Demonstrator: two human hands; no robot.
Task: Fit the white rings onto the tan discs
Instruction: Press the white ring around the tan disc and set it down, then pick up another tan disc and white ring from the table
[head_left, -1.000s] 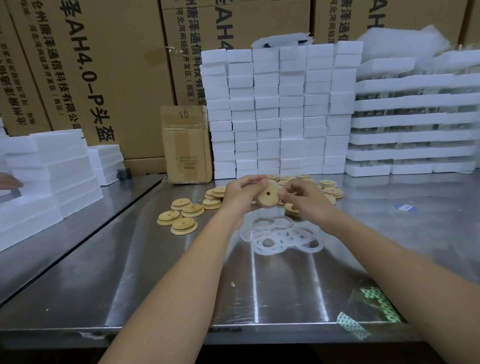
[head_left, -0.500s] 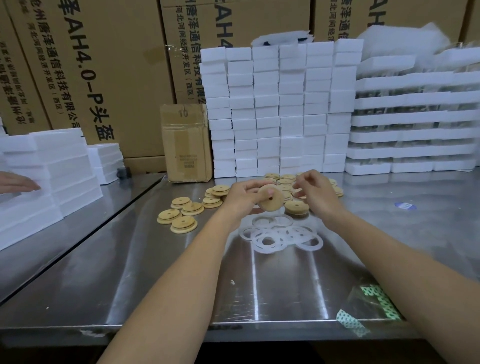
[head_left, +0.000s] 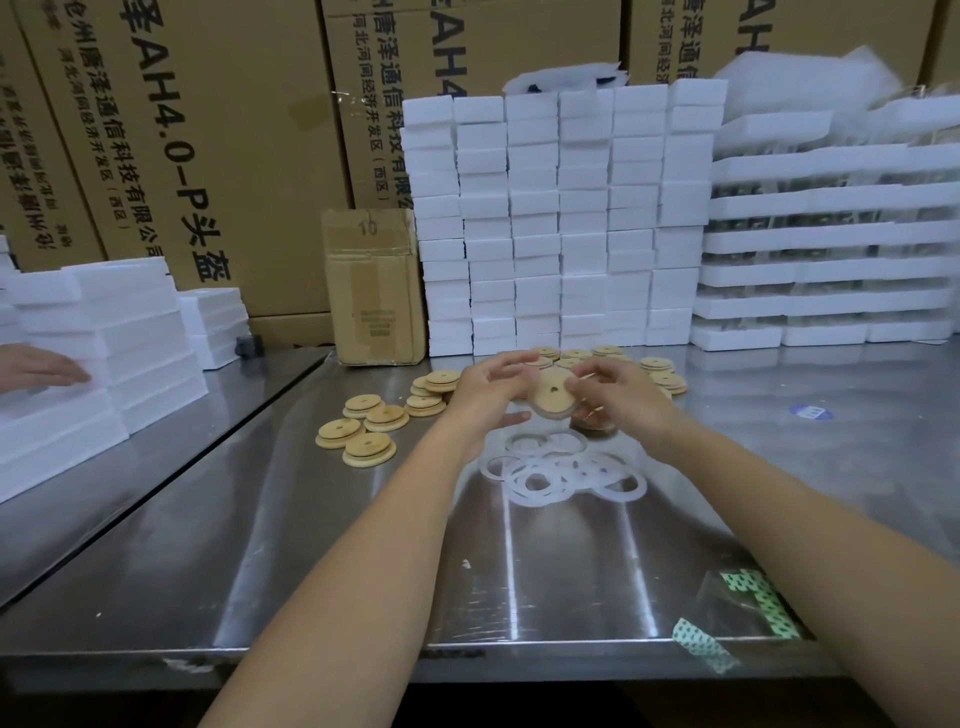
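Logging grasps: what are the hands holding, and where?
One tan disc, gripped at its rim by the left hand and the right hand on opposite sides.

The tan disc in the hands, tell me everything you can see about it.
The tan disc is round, flat and wood-like, with a small centre hole and a paler band along its lower edge. It is tilted, face toward the camera, above the white rings on the metal table. The left hand grips its left edge, the right hand its right.
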